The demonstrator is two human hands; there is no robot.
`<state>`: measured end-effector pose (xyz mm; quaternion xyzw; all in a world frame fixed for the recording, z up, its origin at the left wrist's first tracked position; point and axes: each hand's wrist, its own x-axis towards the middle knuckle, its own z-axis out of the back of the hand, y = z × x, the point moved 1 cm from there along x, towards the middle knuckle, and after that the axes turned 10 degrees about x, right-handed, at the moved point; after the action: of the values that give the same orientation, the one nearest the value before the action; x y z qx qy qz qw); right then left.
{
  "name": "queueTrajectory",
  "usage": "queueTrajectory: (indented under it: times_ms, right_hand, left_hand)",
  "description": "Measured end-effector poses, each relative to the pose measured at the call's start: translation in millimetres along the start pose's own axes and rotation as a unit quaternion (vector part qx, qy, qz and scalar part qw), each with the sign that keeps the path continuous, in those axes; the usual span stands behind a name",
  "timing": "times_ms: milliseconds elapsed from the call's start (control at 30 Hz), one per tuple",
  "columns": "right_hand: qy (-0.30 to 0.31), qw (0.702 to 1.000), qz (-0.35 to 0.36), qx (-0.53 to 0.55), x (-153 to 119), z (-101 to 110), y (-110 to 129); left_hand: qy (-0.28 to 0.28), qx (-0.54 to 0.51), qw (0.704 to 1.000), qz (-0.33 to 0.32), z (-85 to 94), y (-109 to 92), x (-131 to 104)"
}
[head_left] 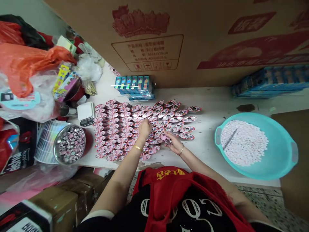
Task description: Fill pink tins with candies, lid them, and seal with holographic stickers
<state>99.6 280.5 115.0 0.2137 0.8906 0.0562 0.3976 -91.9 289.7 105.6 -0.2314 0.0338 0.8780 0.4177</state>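
Observation:
Rows of small red-and-pink oval packs (113,121) stand close together on the white table, and many at the left have pink discs in their tops. My left hand (145,129) is over the middle of the rows, its fingers pressed together at one pack; whatever they pinch is hidden. Just to the right, my right hand (174,143) is curled, palm partly up, around a few small round pink and silver discs (163,137). The packs near the right end show dark openings.
A steel bowl (69,144) of similar discs stands at the left beside a small white scale (86,112). At the right is a turquoise basin (277,145) with white pieces. Blue boxes (135,87) and a large carton (205,38) line the back.

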Motion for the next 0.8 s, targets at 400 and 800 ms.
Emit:
queueTrajectory:
  times_ms: [400,800]
  right_hand:
    - [0.009,1.0,-0.001,-0.008,13,1,7]
    - [0.008,0.999,-0.038,-0.002,10,3,-4]
  left_hand:
    - [0.136,0.142,0.98,0.041,12.4,3,40]
    - [0.024,-0.14,0.95,-0.279,7.1,-7,-66]
